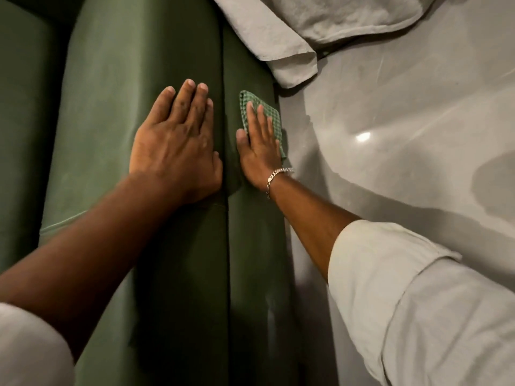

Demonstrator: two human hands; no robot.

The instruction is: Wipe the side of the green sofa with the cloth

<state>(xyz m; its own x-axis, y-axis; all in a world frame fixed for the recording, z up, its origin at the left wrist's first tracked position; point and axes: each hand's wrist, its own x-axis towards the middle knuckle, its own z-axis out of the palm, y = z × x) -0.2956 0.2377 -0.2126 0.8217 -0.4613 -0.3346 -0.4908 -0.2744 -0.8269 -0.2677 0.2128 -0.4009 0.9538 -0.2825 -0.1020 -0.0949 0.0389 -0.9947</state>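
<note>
The green sofa (133,79) fills the left half of the view, seen from above its armrest. Its outer side panel (250,246) drops toward the floor on the right of a seam. My left hand (178,140) lies flat on top of the armrest, fingers together, holding nothing. My right hand (257,146), with a chain bracelet at the wrist, presses a folded green checked cloth (249,103) flat against the side panel. Most of the cloth is hidden under the palm and fingers.
A glossy grey floor (404,121) lies to the right of the sofa. A rumpled grey towel or rug (278,37) lies on the floor at the top, touching the sofa's far corner. A seat cushion (19,135) shows at the far left.
</note>
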